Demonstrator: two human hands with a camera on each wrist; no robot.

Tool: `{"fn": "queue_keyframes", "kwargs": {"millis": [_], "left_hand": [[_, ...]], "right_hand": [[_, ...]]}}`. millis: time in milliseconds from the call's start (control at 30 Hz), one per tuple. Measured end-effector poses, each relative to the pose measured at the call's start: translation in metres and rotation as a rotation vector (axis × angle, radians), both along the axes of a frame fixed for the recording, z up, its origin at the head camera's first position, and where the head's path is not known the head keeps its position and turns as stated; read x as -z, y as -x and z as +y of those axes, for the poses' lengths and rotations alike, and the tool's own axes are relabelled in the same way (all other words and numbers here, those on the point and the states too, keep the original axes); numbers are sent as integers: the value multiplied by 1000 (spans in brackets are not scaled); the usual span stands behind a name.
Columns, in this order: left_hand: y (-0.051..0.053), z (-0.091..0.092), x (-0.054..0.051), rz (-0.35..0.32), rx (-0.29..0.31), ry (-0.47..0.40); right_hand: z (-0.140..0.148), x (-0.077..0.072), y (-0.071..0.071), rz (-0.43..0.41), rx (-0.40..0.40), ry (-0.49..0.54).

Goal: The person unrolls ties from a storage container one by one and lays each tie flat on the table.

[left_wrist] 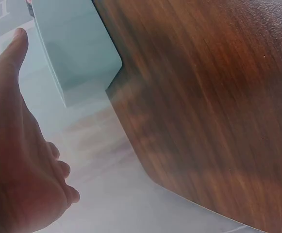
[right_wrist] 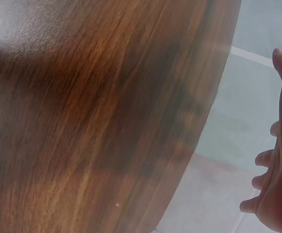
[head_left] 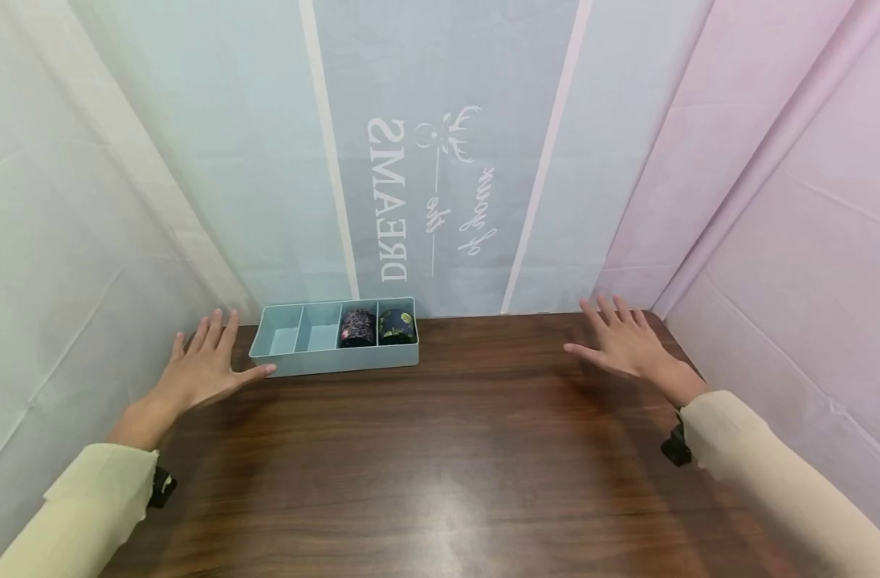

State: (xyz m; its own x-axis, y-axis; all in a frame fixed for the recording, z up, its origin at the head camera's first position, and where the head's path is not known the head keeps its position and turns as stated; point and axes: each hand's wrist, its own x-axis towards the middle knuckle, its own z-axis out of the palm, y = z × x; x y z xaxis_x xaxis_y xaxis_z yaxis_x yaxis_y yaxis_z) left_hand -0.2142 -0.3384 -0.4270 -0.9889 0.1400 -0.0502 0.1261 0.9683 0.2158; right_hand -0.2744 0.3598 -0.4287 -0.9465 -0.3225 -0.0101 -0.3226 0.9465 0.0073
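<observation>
A light blue box [head_left: 339, 365] with compartments stands at the back left of the wooden table. In its two right compartments sit a dark cylinder with a pinkish floral pattern [head_left: 358, 328] and a dark one with yellow-green leaves [head_left: 397, 327]; the two left compartments hold nothing. My left hand [head_left: 205, 369] is spread with straight fingers just left of the box, its thumb near the box's front corner; contact cannot be told. Over the back right of the table, my right hand [head_left: 623, 341] is also spread, holding nothing. In the wrist views both palms appear bare.
The brown wooden table [head_left: 425, 449] spreads out in front, with a bright reflection near its middle. Behind it hangs a pale curtain [head_left: 447, 64] with printed lettering. White-pink fabric [head_left: 801, 201] closes off the right side, and pale fabric [head_left: 57, 241] the left.
</observation>
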Motion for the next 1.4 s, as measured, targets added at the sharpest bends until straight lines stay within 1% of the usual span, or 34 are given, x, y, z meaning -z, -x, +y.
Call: {"fn": "queue_keyframes", "kwargs": {"millis": [267,433,567,700,1000,1233,1400], "left_hand": [[4,8,-5,-16,10,3],[6,15,-8,-20,14,10],[7,19,-9,-26,24,3],[11,24,-8,-33,34,4],[16,31,-3,-23,34,-5],[21,37,2,-16,34,-7],[26,41,5,-7,43,5]], "right_hand": [[-8,-5,2,10,-26,5],[-13,-6,5,12,-44,34],[-19,-7,7,-5,-52,40],[-26,-8,9,-9,-62,29],[-45,-9,11,42,-121,50],[-57,-9,15,38,-147,56],[-68,-13,15,33,-166,53]]}}
